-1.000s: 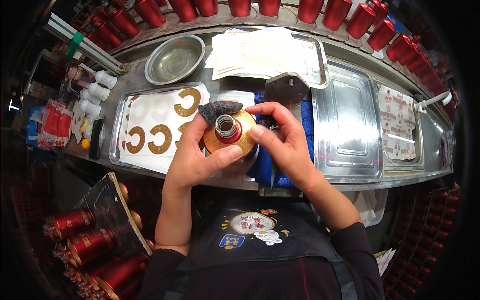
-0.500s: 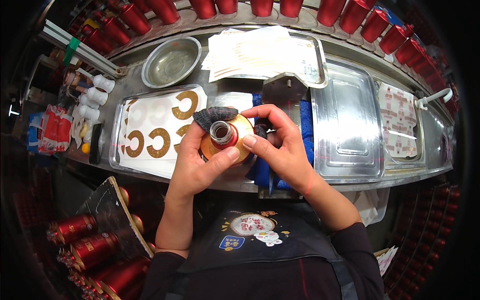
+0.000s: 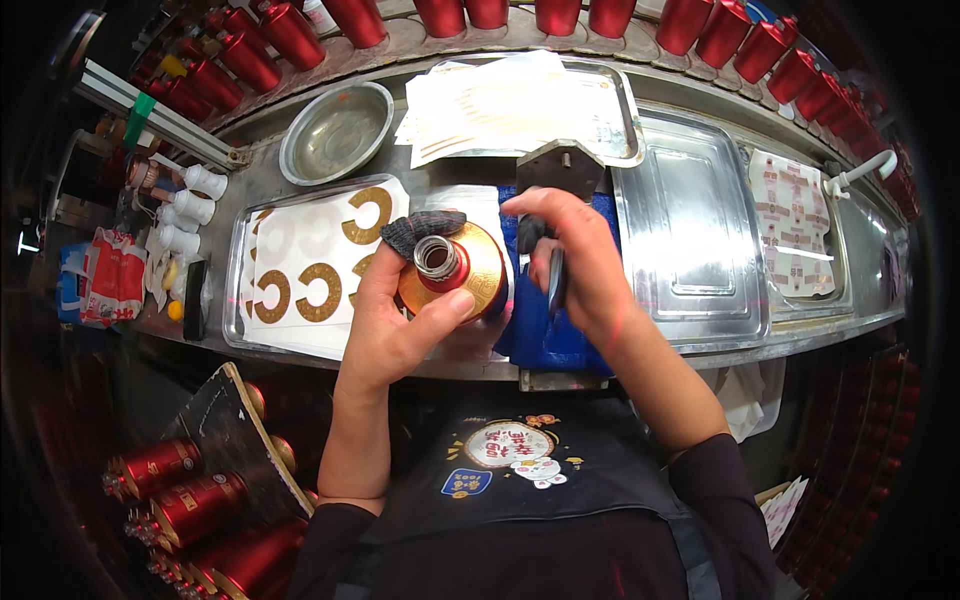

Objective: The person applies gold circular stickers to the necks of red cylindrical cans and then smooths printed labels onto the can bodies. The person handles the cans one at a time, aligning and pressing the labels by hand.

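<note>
My left hand (image 3: 383, 325) is wrapped round a red bottle with a gold shoulder (image 3: 487, 262). Its uncapped glass neck tilts up toward me, and my thumb presses on the gold part. A dark knitted cover (image 3: 424, 228) is on the fingers at the bottle's far side. Just right of the bottle, apart from it, my right hand (image 3: 592, 260) has curled fingers around a slim dark tool (image 3: 557, 285), whose kind I cannot make out. Under that hand lies a blue cloth (image 3: 545, 345). Left of the bottle, gold C-shaped stickers (image 3: 321, 290) lie on a backing sheet.
A metal tray (image 3: 234, 310) carries the sticker sheets. Behind it stands a steel bowl (image 3: 338, 135), with papers (image 3: 490, 105) on another tray. A dark metal bracket (image 3: 560, 172) rises beyond my right hand. Red bottles (image 3: 555, 14) line the back; others (image 3: 195, 510) lie lower left.
My right hand has come off the bottle's gold shoulder and moved right, with the dark tool in its fingers. The left hand still holds the bottle. The view has shifted slightly.
</note>
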Action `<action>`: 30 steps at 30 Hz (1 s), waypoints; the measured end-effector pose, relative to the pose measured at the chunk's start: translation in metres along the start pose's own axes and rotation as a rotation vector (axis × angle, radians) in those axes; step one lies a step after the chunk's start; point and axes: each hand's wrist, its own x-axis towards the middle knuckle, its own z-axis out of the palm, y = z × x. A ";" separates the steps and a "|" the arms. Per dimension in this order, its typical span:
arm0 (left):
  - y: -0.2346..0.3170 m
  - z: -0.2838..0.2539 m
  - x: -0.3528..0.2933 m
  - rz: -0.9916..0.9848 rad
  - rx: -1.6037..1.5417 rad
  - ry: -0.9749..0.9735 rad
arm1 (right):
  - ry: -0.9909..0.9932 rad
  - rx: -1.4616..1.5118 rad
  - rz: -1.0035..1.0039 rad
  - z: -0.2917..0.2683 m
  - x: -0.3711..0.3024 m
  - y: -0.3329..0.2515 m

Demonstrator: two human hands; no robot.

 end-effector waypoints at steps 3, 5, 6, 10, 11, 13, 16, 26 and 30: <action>-0.003 -0.006 -0.003 0.034 -0.076 -0.010 | 0.188 0.386 0.233 -0.005 -0.014 -0.012; -0.007 -0.009 -0.005 0.037 -0.136 -0.016 | 0.027 0.131 0.069 -0.005 -0.041 -0.016; -0.009 -0.009 -0.005 0.055 -0.113 -0.011 | 0.017 0.035 -0.142 0.000 -0.052 -0.012; -0.015 -0.009 -0.006 0.073 -0.073 -0.014 | -0.067 -0.577 -0.567 0.010 -0.064 -0.003; -0.016 -0.008 -0.007 0.070 -0.062 -0.016 | 0.021 -0.641 -0.646 0.011 -0.054 -0.003; -0.016 -0.008 -0.007 0.074 -0.048 -0.013 | 0.027 -0.618 -0.594 0.010 -0.034 -0.009; -0.014 -0.008 -0.007 0.044 -0.103 -0.027 | 0.036 -0.693 -0.653 0.009 -0.009 -0.025; -0.018 -0.010 -0.008 0.118 -0.120 -0.043 | 0.197 -0.590 -0.598 0.010 -0.019 -0.021; -0.018 -0.015 -0.006 0.182 0.055 -0.064 | 0.087 -0.704 -0.743 0.001 -0.019 -0.017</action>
